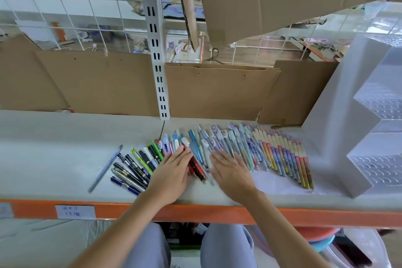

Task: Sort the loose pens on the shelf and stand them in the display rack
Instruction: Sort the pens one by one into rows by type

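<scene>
Both hands, left (171, 177) and right (231, 172), lie flat-fingered on pens (272, 154) near the shelf edge (195, 211).

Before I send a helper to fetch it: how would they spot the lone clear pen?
On the orange-edged shelf, go to the left end of the pen row. The clear pen lies apart from the dark pens, long, thin and see-through.

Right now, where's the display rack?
In the head view the display rack stands at the far right of the shelf, just right of the row of loose pens; no pens visible in it.
</scene>
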